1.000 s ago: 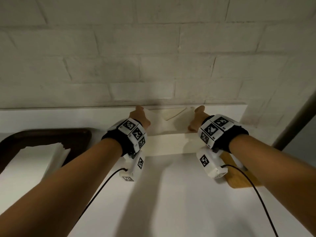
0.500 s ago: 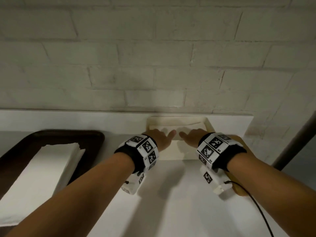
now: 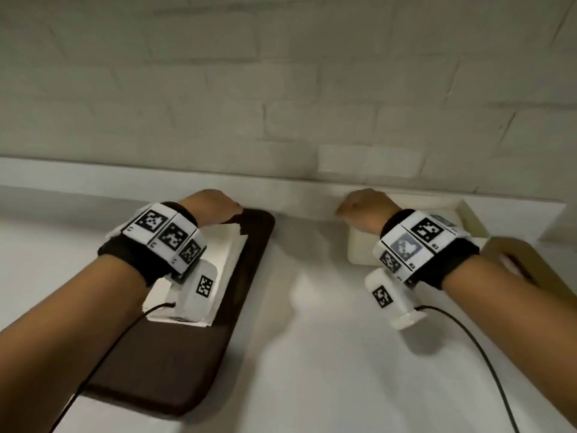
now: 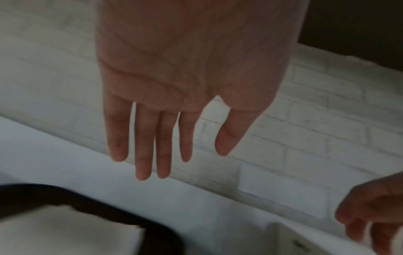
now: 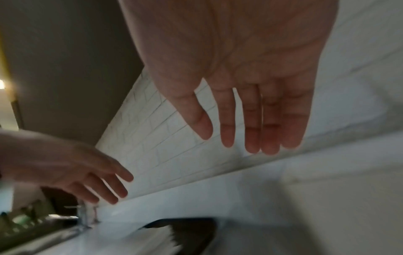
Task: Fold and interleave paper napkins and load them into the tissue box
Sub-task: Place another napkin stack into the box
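A stack of white paper napkins [image 3: 225, 249] lies in a dark brown tray [image 3: 187, 370] on the white counter. The cream tissue box [image 3: 362, 249] stands open to the right, against the wall ledge. My left hand [image 3: 215, 206] hovers over the far end of the napkin stack; in the left wrist view its fingers [image 4: 152, 146] are straight and hold nothing. My right hand [image 3: 363, 205] hovers above the box's left end, its fingers [image 5: 250, 120] also straight and empty. The inside of the box is hidden behind my right wrist.
A wooden lid [image 3: 512, 256] lies right of the box, partly under my right forearm. The white brick wall [image 3: 281, 104] and a low ledge [image 3: 93, 176] close off the back. Cables trail from both wrist cameras toward me. Bare counter [image 3: 306, 354] lies between tray and box.
Both hands have lifted off the napkin in the box and swung left. The left hand now hangs over the tray's napkin stack, the right over the box's left end.
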Available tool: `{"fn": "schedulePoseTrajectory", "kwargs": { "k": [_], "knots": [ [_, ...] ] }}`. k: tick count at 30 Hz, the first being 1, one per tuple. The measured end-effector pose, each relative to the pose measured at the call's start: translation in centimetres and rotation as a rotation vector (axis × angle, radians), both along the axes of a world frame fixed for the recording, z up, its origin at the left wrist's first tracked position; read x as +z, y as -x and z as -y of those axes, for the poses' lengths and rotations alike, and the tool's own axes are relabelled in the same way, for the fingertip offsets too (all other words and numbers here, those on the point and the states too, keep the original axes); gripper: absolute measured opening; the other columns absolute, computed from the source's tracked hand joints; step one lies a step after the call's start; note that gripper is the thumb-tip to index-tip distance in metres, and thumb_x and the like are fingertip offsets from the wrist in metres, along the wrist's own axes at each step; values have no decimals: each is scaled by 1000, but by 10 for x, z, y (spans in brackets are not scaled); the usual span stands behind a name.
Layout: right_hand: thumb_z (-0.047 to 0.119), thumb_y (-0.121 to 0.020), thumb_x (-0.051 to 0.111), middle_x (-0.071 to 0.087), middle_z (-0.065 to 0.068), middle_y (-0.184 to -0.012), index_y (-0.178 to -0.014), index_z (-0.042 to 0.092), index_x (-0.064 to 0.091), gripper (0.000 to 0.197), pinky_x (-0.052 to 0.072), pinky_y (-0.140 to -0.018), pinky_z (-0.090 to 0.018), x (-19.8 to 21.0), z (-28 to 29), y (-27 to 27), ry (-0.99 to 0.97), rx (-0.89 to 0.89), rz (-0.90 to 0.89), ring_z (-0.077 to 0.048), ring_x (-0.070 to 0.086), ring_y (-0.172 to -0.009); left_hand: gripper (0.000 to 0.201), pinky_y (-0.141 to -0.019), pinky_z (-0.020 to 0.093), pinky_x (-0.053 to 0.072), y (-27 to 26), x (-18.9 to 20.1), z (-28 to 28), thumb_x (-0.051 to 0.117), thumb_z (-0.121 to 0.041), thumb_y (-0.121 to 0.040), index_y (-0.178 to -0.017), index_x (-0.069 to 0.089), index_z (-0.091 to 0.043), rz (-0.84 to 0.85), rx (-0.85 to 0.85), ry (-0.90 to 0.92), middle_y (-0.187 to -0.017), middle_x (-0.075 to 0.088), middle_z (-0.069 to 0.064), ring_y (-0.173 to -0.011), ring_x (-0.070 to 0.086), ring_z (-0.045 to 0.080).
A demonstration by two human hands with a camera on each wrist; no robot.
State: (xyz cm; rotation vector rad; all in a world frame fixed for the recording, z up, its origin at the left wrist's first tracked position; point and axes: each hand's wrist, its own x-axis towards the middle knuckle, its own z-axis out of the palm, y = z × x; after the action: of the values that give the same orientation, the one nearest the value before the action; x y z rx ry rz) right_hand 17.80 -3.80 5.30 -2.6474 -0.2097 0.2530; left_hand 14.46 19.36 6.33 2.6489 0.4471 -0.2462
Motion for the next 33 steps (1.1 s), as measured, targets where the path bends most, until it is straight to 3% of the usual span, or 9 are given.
{"fn": "schedulePoseTrajectory", "kwargs": {
  "k": [4,8,12,16,19,24,26,29,33],
  "knots": [
    [19,-89,54,62,-19,-87,-89,-6,61,26,54,-78,-41,-33,-76,8,-325,5,-338,-31,61,-75,49,-102,41,38,17,-32,-63,51,-27,-92,-128,48,7,-146,194,8,-135,48,29,-127,45,40],
    [18,-91,52,55,-11,-67,-98,-2,54,22,51,-52,-27,-61,-132,28,-433,-26,-565,-20,55,-54,53,-93,38,44,28,-70,-96,55,-32,-89,-124,52,6,-212,233,64,-127,56,24,-117,54,37],
    [22,-94,48,58,-14,-78,-110,-7,54,34,53,-69,-34,-80,-166,46,-445,-17,-697,-32,64,-83,72,-100,37,42,31,-89,-104,54,-46,-86,-139,34,-1,-250,267,118,-139,44,16,-123,47,32],
    [19,-91,51,52,-18,-130,-133,-2,41,49,44,-102,-40,-92,-185,51,-388,18,-587,-35,49,-125,78,-100,38,40,33,-93,-112,59,-45,-83,-142,31,-3,-233,307,195,-144,39,16,-129,42,32],
    [16,-89,53,49,-11,-103,-133,-3,42,49,42,-105,-43,-93,-189,49,-374,14,-572,-34,52,-119,82,-86,36,44,34,-95,-120,69,-51,-67,-129,49,0,-249,314,281,-123,58,23,-116,55,39],
    [16,-92,51,45,-9,-71,-127,-4,44,41,55,-83,-36,-95,-184,45,-347,-26,-631,-20,51,-60,47,-74,29,43,34,-90,-115,67,-37,-79,-110,58,-3,-154,253,409,-89,60,8,-89,59,25],
    [15,-91,52,47,-7,-71,-128,-4,45,43,56,-73,-32,-96,-184,44,-362,-12,-609,-18,52,-60,38,-72,28,45,35,-87,-109,68,-30,-80,-105,52,-6,-110,251,461,-83,58,4,-83,57,20],
    [18,-89,56,55,-13,-78,-121,-6,49,41,54,-90,-38,-95,-180,44,-308,-38,-594,-28,64,-80,56,-82,32,44,38,-88,-103,70,-29,-78,-118,35,-11,-71,263,499,-89,49,-1,-94,53,21],
    [24,-82,65,58,-18,-120,-132,1,39,60,49,-98,-42,-91,-169,34,-305,-49,-445,-34,59,-112,66,-84,32,42,45,-83,-94,63,-18,-85,-137,24,-11,-13,224,649,-105,50,4,-99,50,22]
  ]
}}
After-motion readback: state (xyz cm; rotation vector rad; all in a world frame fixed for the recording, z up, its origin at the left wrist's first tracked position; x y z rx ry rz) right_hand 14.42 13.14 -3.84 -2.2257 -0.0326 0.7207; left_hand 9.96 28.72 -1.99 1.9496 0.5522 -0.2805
